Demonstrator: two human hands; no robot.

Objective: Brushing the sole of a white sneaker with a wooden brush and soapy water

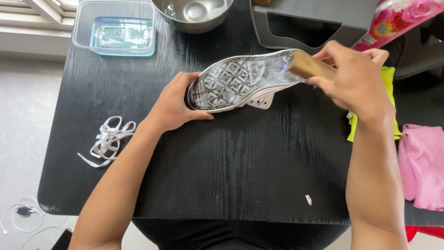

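Note:
A white sneaker [236, 83] lies on its side on the black table [231, 166], its dirty patterned sole facing up at me. My left hand [173, 104] grips the toe end of the sneaker. My right hand [356, 76] holds a wooden brush [307, 66] against the heel end of the sole. The brush end looks blurred.
Loose white laces [108, 141] lie at the table's left. A clear glass container [115, 28] and a metal bowl [194, 14] stand at the back, beside a dark grey box [314, 25]. Yellow cloth [391, 99] and pink cloth [423, 162] lie at right.

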